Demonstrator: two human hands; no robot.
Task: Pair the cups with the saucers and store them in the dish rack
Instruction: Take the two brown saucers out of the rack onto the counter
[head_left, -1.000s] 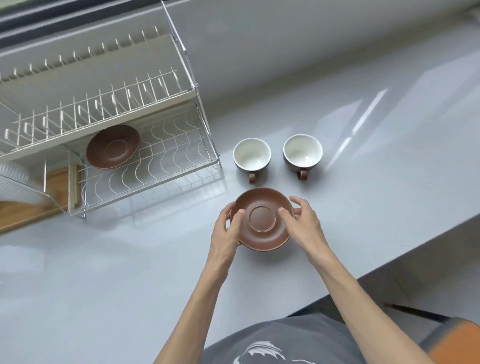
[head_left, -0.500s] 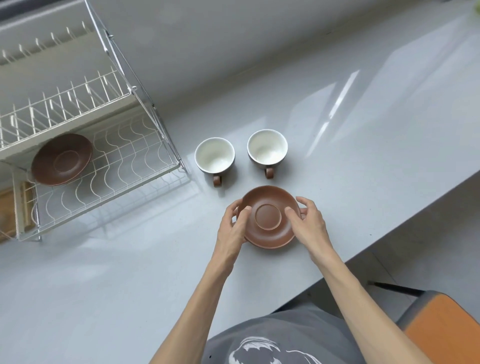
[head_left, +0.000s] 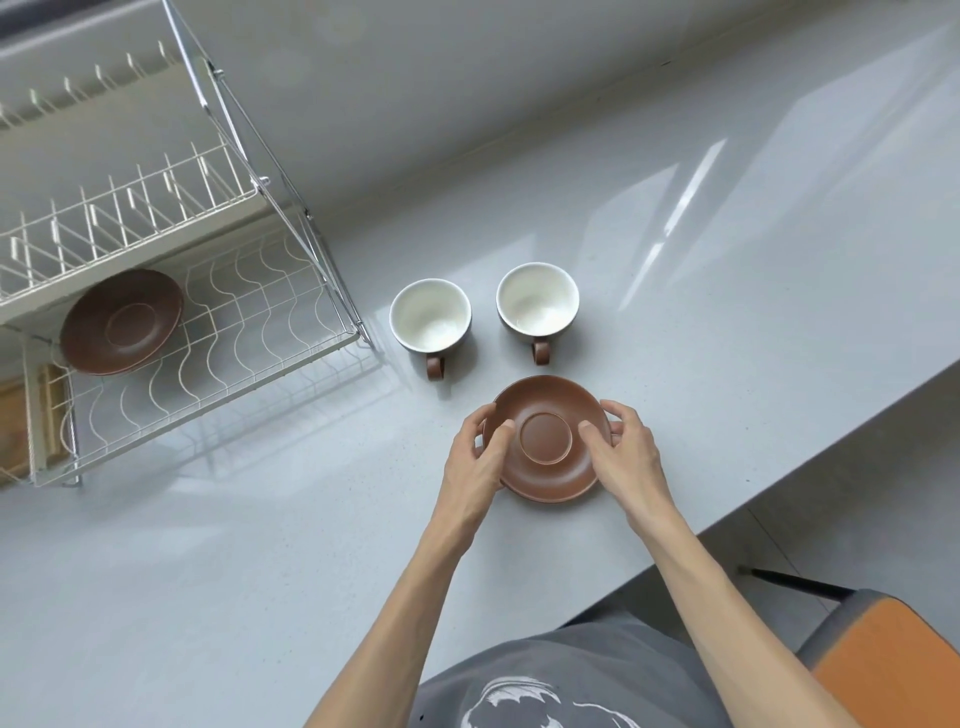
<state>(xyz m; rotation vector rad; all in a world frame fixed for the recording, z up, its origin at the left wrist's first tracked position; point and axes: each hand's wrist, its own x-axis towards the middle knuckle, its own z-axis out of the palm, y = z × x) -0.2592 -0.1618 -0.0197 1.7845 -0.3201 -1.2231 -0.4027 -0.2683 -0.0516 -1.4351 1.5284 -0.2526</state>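
- A person stands at a pale grey counter (head_left: 260, 571), both bare forearms reaching out over it.
- A brown saucer (head_left: 545, 439) sits near the counter's near edge, gripped from both sides.
- The left hand (head_left: 475, 460) curls round the saucer's left rim, thumb laid on the top surface and fingers hooked over the far-left edge.
- The right hand (head_left: 626, 457) does the same on the right rim, thumb on the upper face and fingers wrapped past the edge.
- Whether the saucer is touching the counter or just lifted off it, I cannot tell.
- Just beyond the saucer stand two upright cups, white inside and dark outside, brown handles pointing toward the person: the left cup (head_left: 430, 317) and the right cup (head_left: 536, 301), side by side but apart.
- To the left stands a white wire dish rack (head_left: 249, 332) with two tiers.
- A second brown saucer (head_left: 120, 322) lies tilted on the rack's lower tier, toward its left end.
- At the near right, below the counter edge, an orange-seated chair (head_left: 893, 670) shows.
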